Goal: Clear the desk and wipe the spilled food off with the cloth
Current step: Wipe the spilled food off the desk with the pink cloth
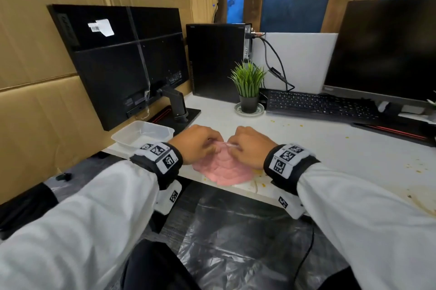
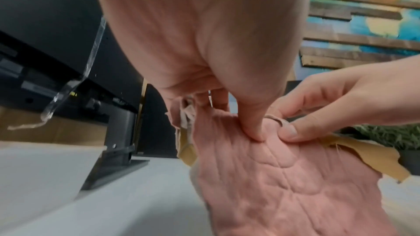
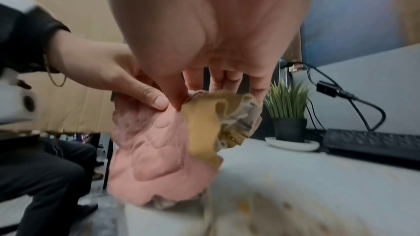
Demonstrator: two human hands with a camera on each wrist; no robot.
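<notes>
Two hands pinch a pink cloth (image 1: 224,167) at the desk's (image 1: 330,148) near edge: left hand (image 1: 195,143), right hand (image 1: 252,145). Only the wrist views reveal its yellow-stained underside. Yellow crumbs (image 1: 262,185) dot the desk beside it; a plastic tray (image 1: 144,133), potted plant (image 1: 249,86) and keyboard (image 1: 323,103) surround.

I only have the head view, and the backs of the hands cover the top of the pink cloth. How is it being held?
Observer: Left hand and right hand each pinch the cloth's top edge between thumb and fingers.
Operator: Is the cloth pink on both sides?
Observer: No, the left wrist view shows a mustard-yellow underside.
Operator: Any spill close to it?
Observer: Yes, yellow crumbs lie on the desk right beside the hanging cloth.
</notes>
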